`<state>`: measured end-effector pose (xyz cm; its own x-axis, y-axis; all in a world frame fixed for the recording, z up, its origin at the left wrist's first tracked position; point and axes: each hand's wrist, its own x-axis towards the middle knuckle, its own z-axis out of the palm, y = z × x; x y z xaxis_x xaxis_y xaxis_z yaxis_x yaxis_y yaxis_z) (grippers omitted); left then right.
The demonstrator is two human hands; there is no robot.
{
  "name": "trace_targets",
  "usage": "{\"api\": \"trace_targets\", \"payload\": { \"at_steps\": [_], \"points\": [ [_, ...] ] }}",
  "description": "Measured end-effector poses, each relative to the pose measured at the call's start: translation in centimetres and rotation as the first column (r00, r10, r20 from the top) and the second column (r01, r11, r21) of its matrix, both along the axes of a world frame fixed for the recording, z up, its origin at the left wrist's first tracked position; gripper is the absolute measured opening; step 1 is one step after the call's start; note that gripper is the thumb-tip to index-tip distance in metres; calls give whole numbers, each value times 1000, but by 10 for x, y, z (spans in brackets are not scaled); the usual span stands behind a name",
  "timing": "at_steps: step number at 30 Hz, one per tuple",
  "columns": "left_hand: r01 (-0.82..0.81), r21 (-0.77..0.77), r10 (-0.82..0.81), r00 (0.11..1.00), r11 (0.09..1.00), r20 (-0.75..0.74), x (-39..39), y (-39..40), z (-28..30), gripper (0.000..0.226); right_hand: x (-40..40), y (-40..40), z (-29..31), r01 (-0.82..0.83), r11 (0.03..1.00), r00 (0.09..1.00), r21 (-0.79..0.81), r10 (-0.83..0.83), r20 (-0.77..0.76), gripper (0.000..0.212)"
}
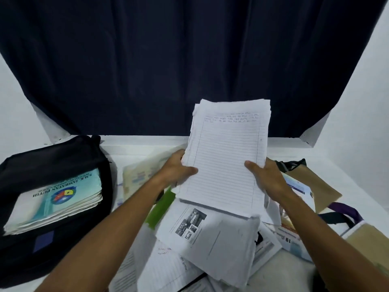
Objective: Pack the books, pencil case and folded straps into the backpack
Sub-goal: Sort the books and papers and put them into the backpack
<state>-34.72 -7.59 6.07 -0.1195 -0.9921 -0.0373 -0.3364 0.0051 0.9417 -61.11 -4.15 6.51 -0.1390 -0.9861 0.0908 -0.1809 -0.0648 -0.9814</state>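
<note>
Two hands: a sheaf of lined paper (227, 157) is held up between them, tilted over the pile.
Left hand (179, 169): clamped on the sheaf's left edge, thumb on the front, fingers behind.
Right hand (265, 175): clamped on the lower right edge, thumb on the front likewise.
Pile below: loose sheets (210, 239), printed and handwritten, are heaped on the white table (284, 275); a green cover (162, 205) shows under them (title cannot be read).
Right side: printed booklets (294, 234) and tan bags with dark and purple straps (345, 211) are left lying near the right forearm.
Backpack (52, 207): lies open at the left, well apart from the sheaf.
Contents: one stack of light-blue school books (56, 201) is already inside, cover up.
Pencil case: cannot be picked out anywhere.
Progress: judged partly done; one book stack is packed, the held sheaf, pile and straps are still outside.
Far: dark curtain (189, 60) behind the table.
</note>
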Motion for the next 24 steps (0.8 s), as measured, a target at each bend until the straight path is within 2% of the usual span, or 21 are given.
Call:
{"api": "trace_targets", "payload": {
  "at_steps": [1, 3, 5, 6, 9, 10, 12, 14, 16, 17, 18, 20, 24],
  "points": [
    [7, 40, -7, 1000, 999, 2, 4, -1, 4, 44, -1, 1, -2, -7, 999, 1000, 34, 6, 10, 30],
    [31, 134, -24, 998, 990, -53, 8, 2, 6, 32, 3, 9, -8, -8, 995, 999, 100, 4, 40, 26],
    [41, 245, -14, 994, 969, -112, 11, 8, -1, 30, 7, 20, -21, 64, 985, 993, 159, -79, 85, 24],
    [42, 286, -8, 993, 957, -121, 14, 11, -9, 39, 9, 26, -28, 108, 976, 988, 188, -126, 88, 24],
    [39, 381, -8, 997, 924, -82, 22, 14, -37, 92, 13, 44, -51, 195, 950, 974, 244, -216, 62, 18],
    [38, 396, -17, 998, 917, -58, 23, 17, -43, 95, 16, 49, -56, 203, 947, 973, 251, -225, 61, 20],
    [36, 396, -33, 999, 917, -13, 22, 23, -47, 72, 20, 60, -65, 228, 947, 972, 228, -235, 5, 23],
    [22, 378, -41, 998, 925, 44, 24, 23, -54, 60, 24, 67, -69, 245, 949, 969, 199, -239, -54, 23],
    [17, 346, -44, 996, 938, 71, 26, 21, -58, 48, 23, 68, -72, 281, 940, 957, 193, -260, -126, 7],
    [22, 323, -54, 994, 946, 91, 26, 22, -58, 42, 23, 67, -74, 316, 930, 943, 186, -286, -171, 15],
    [41, 297, -78, 991, 954, 111, 26, 21, -58, 51, 24, 65, -75, 344, 921, 929, 184, -305, -209, 28],
    [56, 250, -98, 982, 967, 159, 25, 21, -60, 63, 24, 64, -76, 377, 908, 908, 184, -324, -265, 36],
    [12, 180, -62, 958, 984, 279, 24, 22, -62, 43, 24, 62, -76, 406, 891, 875, 202, -315, -369, 39]
  ]
}}
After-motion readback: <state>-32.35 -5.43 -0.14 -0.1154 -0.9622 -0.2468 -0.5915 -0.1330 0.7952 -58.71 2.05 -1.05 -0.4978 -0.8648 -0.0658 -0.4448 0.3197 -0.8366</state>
